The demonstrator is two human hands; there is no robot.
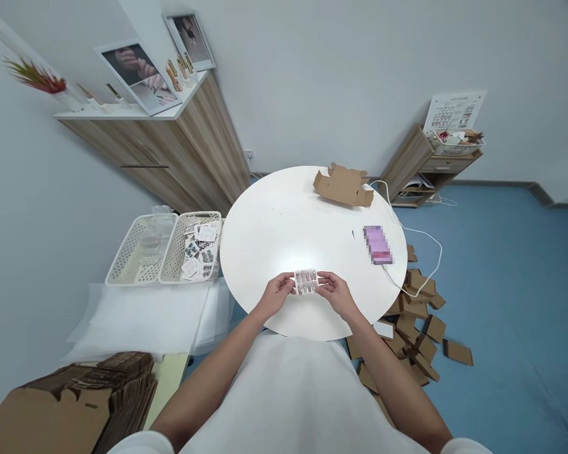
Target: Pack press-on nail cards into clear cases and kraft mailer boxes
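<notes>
Near the front edge of the white oval table (265,221), a small clear pack of press-on nails (306,281) is held level between both hands. My left hand (278,294) grips its left end with thumb and fingers. On the opposite end, my right hand (335,292) pinches the pack the same way. Two rows of pale, decorated nails show in it. Farther back on the table lies an unfolded brown cardboard box (343,185), its flaps spread. A phone (377,244) with a purple, blurred screen rests to the right, a white cable running from it.
Left of the table stand a white basket of nail packs and cards (199,249) and another with clear plastic pieces (139,252). Flat cardboard (52,410) is stacked at lower left. Small brown boxes (419,340) are heaped on the floor at right. A wooden cabinet (208,139) stands behind.
</notes>
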